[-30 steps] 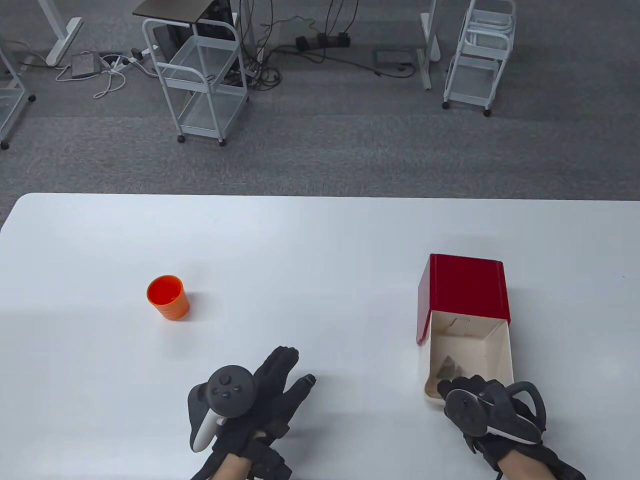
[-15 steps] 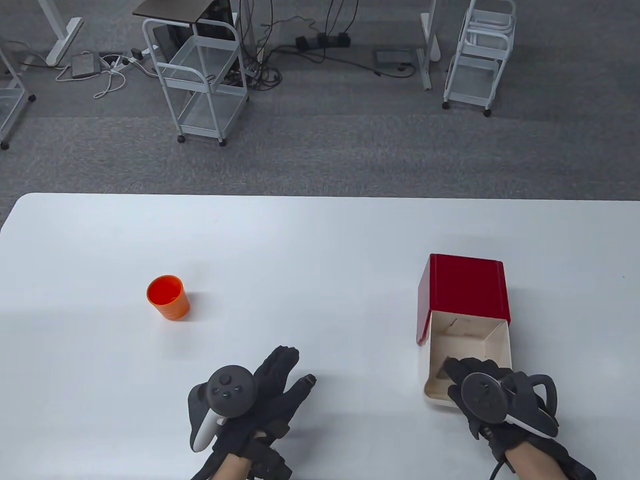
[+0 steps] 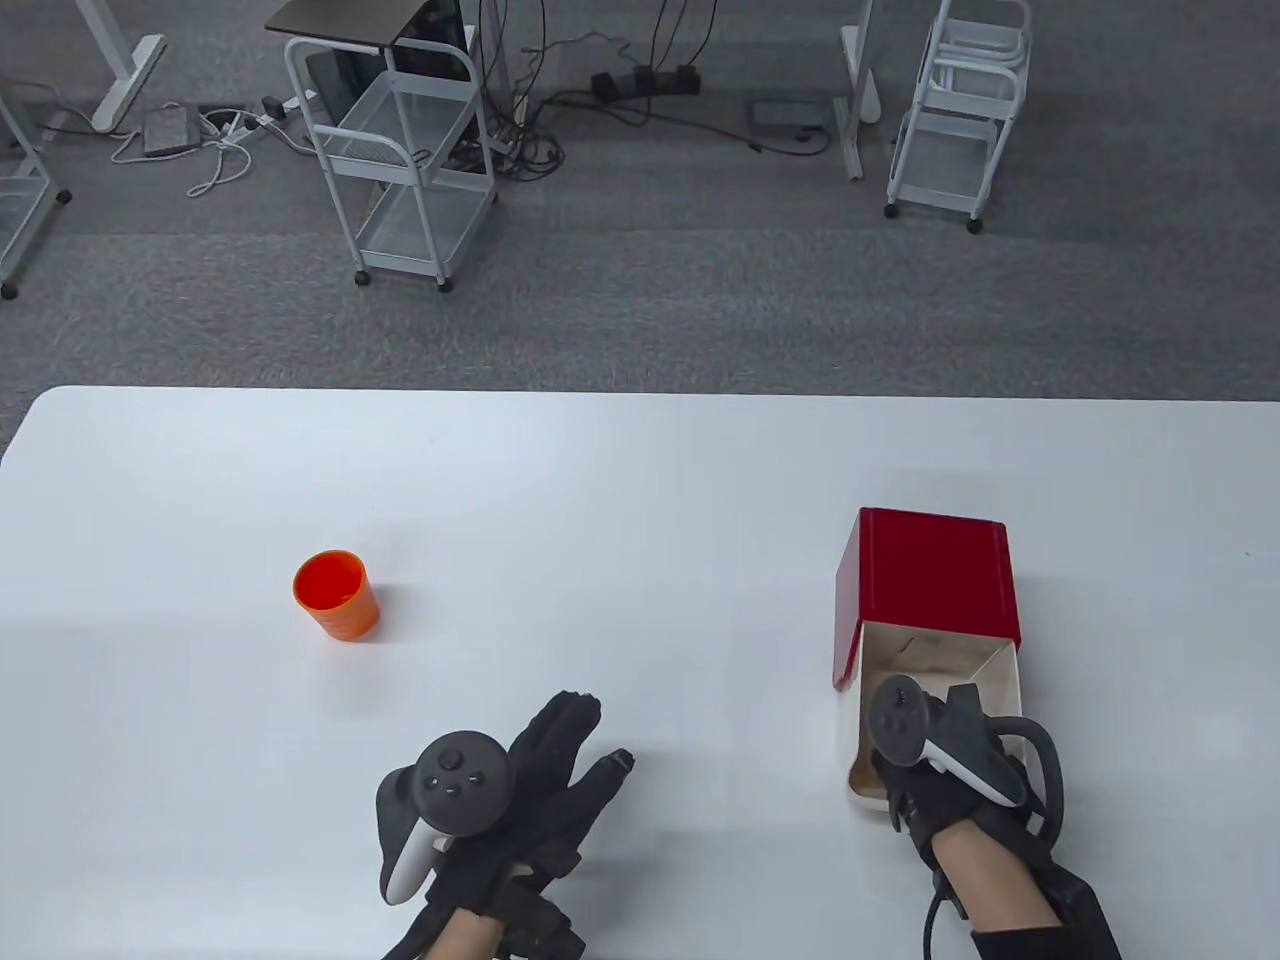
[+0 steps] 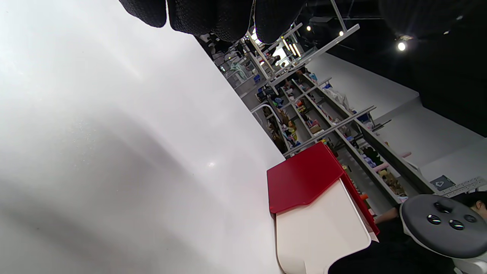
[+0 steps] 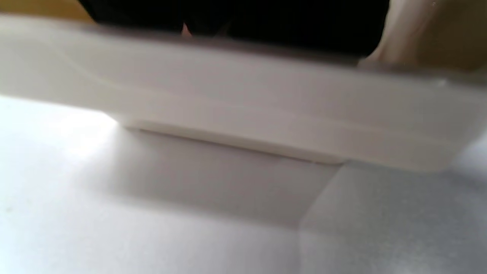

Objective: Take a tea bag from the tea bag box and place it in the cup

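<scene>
Table view: the tea bag box (image 3: 935, 640) lies on its side on the white tabletop (image 3: 640, 480), red lid end away from the person, open mouth facing them, which I'd guess is so a hand can go straight in. The right hand (image 3: 950, 770) is reaching into that opening. Its fingers are hidden inside, so I can't tell if that grip is spread or pinching, and the tea bag itself isn't visible here; it's presumably under the hand. The orange cup (image 3: 337, 593) stands upright well apart on the left, nothing in it that I can see. The left hand (image 3: 510, 790) rests flat on the tabletop, grip spread, holding nothing.

Left wrist view: fingertips (image 4: 213, 15) hang over bare tabletop, the box off to the side.

Right wrist view: blurry, just the box's white rim up close, dark glove above it. No grip detail.
</scene>
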`<state>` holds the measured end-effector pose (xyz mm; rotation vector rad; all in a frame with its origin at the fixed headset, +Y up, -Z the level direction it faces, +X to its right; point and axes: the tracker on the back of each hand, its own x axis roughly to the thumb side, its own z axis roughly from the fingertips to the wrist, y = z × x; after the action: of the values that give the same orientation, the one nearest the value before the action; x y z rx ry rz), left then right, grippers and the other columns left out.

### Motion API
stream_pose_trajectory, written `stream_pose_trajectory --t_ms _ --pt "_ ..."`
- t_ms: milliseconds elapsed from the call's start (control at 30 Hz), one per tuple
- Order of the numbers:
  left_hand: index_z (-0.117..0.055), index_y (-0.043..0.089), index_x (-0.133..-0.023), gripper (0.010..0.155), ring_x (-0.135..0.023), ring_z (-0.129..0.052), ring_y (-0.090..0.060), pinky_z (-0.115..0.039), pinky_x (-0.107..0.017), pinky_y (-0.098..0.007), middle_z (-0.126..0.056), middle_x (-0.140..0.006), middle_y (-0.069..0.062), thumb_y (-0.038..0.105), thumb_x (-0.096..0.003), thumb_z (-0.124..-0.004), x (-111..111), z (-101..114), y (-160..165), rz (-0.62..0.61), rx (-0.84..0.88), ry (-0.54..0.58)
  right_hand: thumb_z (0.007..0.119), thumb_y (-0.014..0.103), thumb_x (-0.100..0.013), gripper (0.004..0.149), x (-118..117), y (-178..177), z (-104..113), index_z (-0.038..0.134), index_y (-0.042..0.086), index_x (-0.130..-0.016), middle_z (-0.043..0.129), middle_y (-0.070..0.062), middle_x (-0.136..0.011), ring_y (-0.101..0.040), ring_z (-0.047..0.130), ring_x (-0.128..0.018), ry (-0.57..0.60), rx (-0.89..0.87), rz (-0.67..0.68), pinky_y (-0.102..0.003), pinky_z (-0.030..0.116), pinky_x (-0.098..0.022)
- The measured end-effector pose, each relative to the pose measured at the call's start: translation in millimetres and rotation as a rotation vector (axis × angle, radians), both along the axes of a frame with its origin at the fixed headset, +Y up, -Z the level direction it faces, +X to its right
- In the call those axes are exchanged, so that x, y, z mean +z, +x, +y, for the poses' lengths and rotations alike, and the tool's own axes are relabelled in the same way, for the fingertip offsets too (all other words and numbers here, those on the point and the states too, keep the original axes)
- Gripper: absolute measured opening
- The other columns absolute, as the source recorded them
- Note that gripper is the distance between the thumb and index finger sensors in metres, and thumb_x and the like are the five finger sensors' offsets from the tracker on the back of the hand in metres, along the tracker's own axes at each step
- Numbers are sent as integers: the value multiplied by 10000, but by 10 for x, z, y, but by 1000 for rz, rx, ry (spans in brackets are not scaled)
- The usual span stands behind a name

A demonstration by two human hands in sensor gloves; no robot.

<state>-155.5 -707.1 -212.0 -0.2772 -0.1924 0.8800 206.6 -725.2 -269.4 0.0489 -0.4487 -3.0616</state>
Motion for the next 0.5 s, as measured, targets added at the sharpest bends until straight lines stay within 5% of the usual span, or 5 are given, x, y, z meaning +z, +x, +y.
stream_pose_trajectory --t_ms 500 --pt "-474 262 -1160 850 -1152 -481 -390 -493 -820 -533 -427 -1278 -103 765 -476 -536 -1 -4 -7 6 -1 -4 871 240 -424 379 5 64 62 832 175 -796 922 -141 -727 -281 997 -445 48 -16 0 -439 850 -407"
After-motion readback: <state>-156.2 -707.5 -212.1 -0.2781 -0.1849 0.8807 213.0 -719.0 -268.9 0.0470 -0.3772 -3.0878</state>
